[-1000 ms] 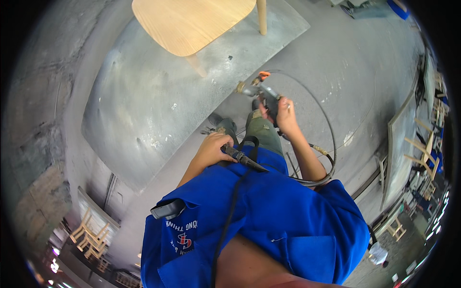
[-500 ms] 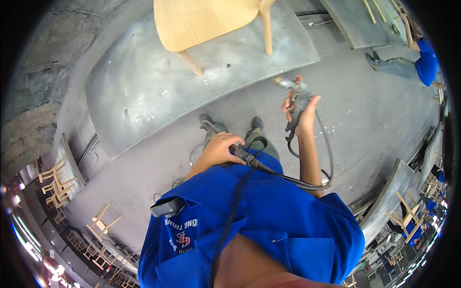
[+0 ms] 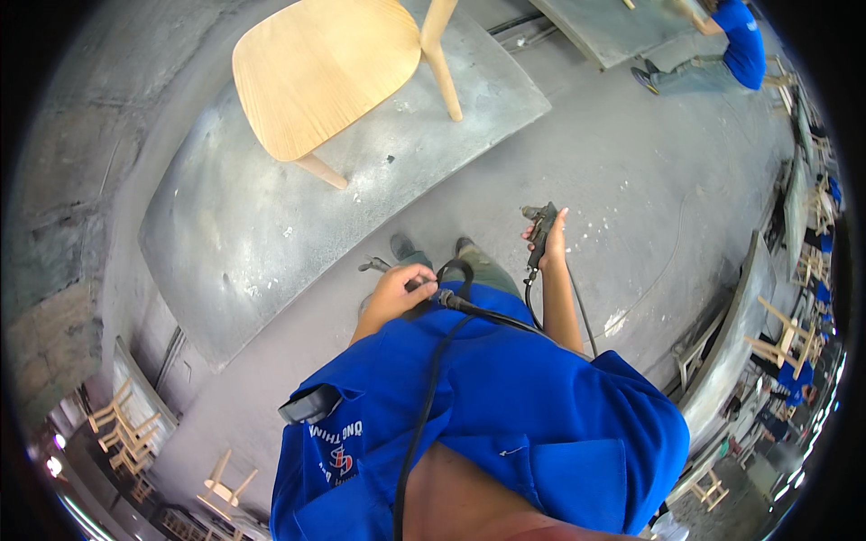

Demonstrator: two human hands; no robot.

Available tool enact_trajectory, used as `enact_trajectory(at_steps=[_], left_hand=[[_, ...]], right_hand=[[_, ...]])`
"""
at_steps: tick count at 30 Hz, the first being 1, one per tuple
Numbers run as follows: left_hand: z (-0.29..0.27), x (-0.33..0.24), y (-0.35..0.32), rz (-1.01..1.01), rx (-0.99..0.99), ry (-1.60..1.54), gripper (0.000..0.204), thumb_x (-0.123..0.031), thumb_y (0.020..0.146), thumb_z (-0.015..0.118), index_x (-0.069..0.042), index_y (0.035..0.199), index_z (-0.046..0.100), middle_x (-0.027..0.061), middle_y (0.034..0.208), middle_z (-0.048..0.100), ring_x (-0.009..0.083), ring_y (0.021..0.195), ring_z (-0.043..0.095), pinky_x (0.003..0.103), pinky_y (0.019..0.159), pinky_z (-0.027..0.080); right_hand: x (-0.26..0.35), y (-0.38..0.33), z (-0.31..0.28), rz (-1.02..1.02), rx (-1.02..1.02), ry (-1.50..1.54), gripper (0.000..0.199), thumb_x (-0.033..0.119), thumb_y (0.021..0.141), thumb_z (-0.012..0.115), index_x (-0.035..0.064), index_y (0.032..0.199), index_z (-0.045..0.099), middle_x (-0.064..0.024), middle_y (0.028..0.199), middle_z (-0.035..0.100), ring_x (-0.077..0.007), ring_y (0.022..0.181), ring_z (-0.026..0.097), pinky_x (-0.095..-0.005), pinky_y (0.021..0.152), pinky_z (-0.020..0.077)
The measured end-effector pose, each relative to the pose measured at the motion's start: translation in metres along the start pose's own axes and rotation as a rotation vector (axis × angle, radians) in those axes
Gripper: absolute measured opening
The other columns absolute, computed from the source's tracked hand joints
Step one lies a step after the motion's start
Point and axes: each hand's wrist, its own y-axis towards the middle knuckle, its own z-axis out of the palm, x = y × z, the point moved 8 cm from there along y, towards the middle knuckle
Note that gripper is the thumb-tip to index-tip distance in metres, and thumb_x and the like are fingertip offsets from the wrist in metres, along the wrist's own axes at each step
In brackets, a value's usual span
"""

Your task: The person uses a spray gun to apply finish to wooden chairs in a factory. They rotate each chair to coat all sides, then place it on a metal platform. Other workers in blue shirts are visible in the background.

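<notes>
My right hand (image 3: 554,242) is closed round the grip of a dark spray gun (image 3: 542,222), whose nozzle points to the left. A thin black hose (image 3: 529,290) runs down from the gun's handle. At my waist, the curled fingers of my left hand (image 3: 397,295) hold the end of a black air hose (image 3: 492,315) beside its fitting, partly hidden by the fingers. A pale wooden chair (image 3: 327,68) stands on a grey metal-topped table (image 3: 257,230) in front of me, apart from both hands.
Another worker in a blue shirt (image 3: 741,43) stands at a grey table (image 3: 606,32), far right. More wooden chairs (image 3: 780,338) are on the right, with others (image 3: 122,428) at the lower left. A cable (image 3: 669,266) lies across the grey floor (image 3: 622,153).
My right hand has lowered the spray gun and drawn it closer to me. My left hand has shifted slightly left. The view has turned, so the chair and the other worker appear further left.
</notes>
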Motion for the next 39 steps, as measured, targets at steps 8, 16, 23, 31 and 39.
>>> enact_trajectory(at_steps=[8, 16, 23, 31, 39], left_hand=[[0.017, 0.007, 0.110, -0.035, -0.022, -0.012, 0.044, -0.041, 0.103, 0.055, -0.003, 0.084, 0.068, 0.0008, 0.066, 0.056, 0.0108, 0.063, 0.050, 0.031, 0.060, 0.037], [0.150, -0.049, 0.250, -0.177, 0.056, 0.160, 0.050, -0.047, 0.104, 0.050, -0.006, 0.080, 0.068, 0.0045, 0.060, 0.050, 0.0154, 0.060, 0.050, 0.034, 0.060, 0.039], [0.237, -0.091, 0.331, -0.219, -0.021, 0.155, 0.044, -0.040, 0.103, 0.052, -0.006, 0.080, 0.067, 0.0049, 0.065, 0.057, 0.0137, 0.065, 0.053, 0.033, 0.063, 0.040], [0.229, -0.094, 0.421, -0.106, -0.473, -0.010, 0.043, -0.034, 0.103, 0.051, -0.003, 0.078, 0.065, 0.0031, 0.066, 0.055, 0.0133, 0.065, 0.049, 0.032, 0.063, 0.039], [0.269, -0.121, 0.530, -0.195, -0.766, -0.080, 0.047, -0.042, 0.101, 0.052, -0.004, 0.078, 0.067, 0.0106, 0.060, 0.054, 0.0214, 0.058, 0.053, 0.039, 0.059, 0.041]], right_hand=[[0.048, -0.003, -0.041, -0.066, 0.009, -0.180, 0.038, 0.039, 0.098, 0.067, 0.0089, 0.120, 0.064, -0.0053, 0.084, 0.068, -0.0166, 0.078, 0.070, -0.0281, 0.057, 0.0503], [0.166, 0.089, -0.071, 0.044, 0.258, -0.190, 0.016, 0.024, 0.095, 0.065, 0.0095, 0.102, 0.062, -0.0037, 0.083, 0.067, -0.0176, 0.078, 0.069, -0.0292, 0.053, 0.0456], [0.274, 0.148, -0.078, 0.100, 0.457, -0.309, 0.019, 0.032, 0.099, 0.062, 0.0129, 0.101, 0.060, -0.0009, 0.081, 0.064, -0.0159, 0.076, 0.067, -0.0264, 0.052, 0.0409], [0.367, 0.257, -0.027, 0.103, 0.623, -0.579, 0.023, 0.034, 0.099, 0.064, 0.0125, 0.107, 0.061, -0.0013, 0.079, 0.063, -0.0167, 0.075, 0.067, -0.0289, 0.053, 0.0416], [0.503, 0.357, -0.012, 0.084, 0.726, -0.718, 0.025, 0.034, 0.098, 0.065, 0.0130, 0.112, 0.062, -0.0014, 0.082, 0.065, -0.0168, 0.077, 0.068, -0.0293, 0.052, 0.0418]])
